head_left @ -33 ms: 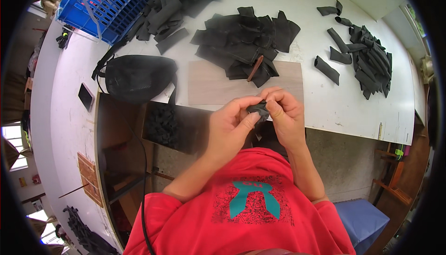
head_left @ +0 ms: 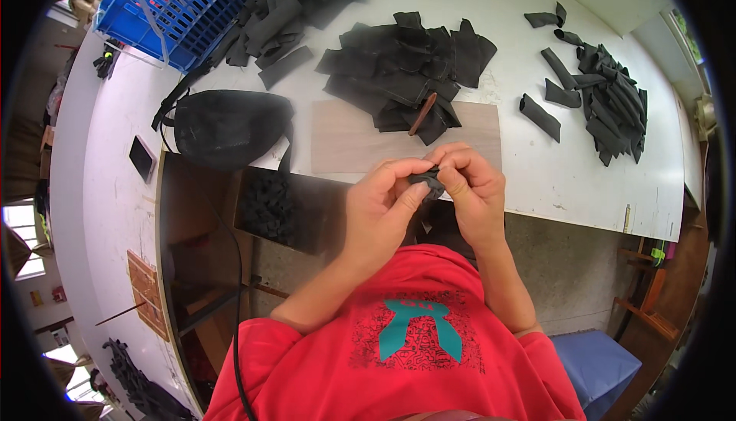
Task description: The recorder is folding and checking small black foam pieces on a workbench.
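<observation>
Held up near the close edge of the wooden board [head_left: 337, 141], a crumpled dark fabric piece [head_left: 431, 185] sits between my fingertips. My left hand [head_left: 385, 200] and right hand [head_left: 473, 187] both pinch it, neither nearer; bunched like this, its long axis I can't tell. Left of the board and nearer me, an open drawer [head_left: 320, 212] holds small dark pieces [head_left: 266, 208]. Beyond the board, far left, stands a blue basket [head_left: 180, 54], its contents unclear through the slats.

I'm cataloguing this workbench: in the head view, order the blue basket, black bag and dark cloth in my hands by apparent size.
1. Blue basket, cropped
2. Black bag
3. Dark cloth, partly behind fingers
</observation>
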`<state>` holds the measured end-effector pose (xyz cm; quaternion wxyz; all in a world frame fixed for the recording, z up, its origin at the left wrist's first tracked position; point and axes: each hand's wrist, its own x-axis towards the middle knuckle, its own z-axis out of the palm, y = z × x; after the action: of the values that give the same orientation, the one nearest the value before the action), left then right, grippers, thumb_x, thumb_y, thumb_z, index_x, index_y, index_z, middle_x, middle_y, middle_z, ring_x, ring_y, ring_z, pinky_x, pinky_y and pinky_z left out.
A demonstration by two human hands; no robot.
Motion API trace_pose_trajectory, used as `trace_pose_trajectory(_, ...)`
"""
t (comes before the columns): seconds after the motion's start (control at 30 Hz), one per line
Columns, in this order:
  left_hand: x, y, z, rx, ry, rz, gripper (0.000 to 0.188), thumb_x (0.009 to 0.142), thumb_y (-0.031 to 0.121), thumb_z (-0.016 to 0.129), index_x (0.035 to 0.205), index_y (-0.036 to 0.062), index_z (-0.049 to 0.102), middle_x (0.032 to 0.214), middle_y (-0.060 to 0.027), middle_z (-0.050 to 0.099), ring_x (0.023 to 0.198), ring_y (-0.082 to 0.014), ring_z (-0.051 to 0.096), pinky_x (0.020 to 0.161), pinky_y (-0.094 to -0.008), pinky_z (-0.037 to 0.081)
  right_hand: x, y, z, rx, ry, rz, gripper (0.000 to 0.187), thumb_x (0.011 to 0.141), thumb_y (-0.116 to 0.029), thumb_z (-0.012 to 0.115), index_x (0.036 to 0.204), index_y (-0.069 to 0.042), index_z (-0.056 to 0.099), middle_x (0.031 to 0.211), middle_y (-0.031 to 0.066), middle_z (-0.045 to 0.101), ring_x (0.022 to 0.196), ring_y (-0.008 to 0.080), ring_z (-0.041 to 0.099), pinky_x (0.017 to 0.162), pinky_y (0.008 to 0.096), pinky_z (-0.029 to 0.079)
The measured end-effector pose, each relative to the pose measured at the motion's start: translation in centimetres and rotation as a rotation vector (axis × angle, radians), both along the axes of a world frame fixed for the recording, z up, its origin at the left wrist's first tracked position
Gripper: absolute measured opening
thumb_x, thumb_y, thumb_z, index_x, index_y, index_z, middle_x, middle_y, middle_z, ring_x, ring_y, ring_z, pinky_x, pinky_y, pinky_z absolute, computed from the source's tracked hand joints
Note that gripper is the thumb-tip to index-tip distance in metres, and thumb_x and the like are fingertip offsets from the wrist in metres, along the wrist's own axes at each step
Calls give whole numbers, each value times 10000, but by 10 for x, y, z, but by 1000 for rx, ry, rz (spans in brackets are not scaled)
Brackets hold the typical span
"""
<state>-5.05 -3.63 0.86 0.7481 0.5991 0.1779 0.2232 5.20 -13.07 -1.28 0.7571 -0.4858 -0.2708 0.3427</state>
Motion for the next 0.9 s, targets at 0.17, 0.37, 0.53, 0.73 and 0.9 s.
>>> trace_pose_trajectory(0.17, 8, 5, 18, -117, -9, 131, 108, 808, 10, 524, 913, -10, 543, 751, -27, 537, 488, -29, 409, 446, -152, 340, -1, 13, 34, -112, -464, -209, 52, 777, -23, 554, 769, -2, 507, 762, 44, 483, 601, 92, 452, 560, 196, 380)
trace_pose_trajectory(0.37, 20, 33, 47, -928, -535, -366, 306, 826, -5, 442, 1128, -20, 389, 872, -162, 559, 364, -26, 315, 328, -166, 249, 15, 23, 97, -13, -448, 22, 113, 813, -87, 535, 742, -8, 495, 654, 8, 446, 587, 66, 412, 518, 198, 337)
trace_pose_trajectory(0.53, 32, 50, 64, -1007, -730, -672, 300, 859, 77, 435, 1141, -21, 405, 821, -93, 565, 383, -3, 364, 348, -159, 267, 30, 42, 109, -64, -445, 79, 174, 834, -138, 529, 710, -18, 501, 628, -21, 459, 571, 50, 395, 515, 185, 337)
trace_pose_trajectory(0.73, 46, 54, -34, -1299, -345, -379, 277, 886, 84, 361, 1142, 17, 443, 775, -48, 566, 345, -23, 303, 330, -171, 233, 58, 40, -4, -196, 219, 239, 204, 841, -212, 524, 697, -67, 519, 600, -33, 457, 523, 54, 398, 480, 185, 327)
trace_pose_trajectory(0.9, 47, 56, -24, -1331, -405, -289, 325, 870, 49, 346, 1186, 9, 408, 755, -52, 554, 337, -37, 290, 321, -177, 228, 66, 51, -3, -208, 147, 239, 210, 834, -226, 534, 693, -72, 516, 595, -35, 462, 527, 53, 406, 482, 185, 332)
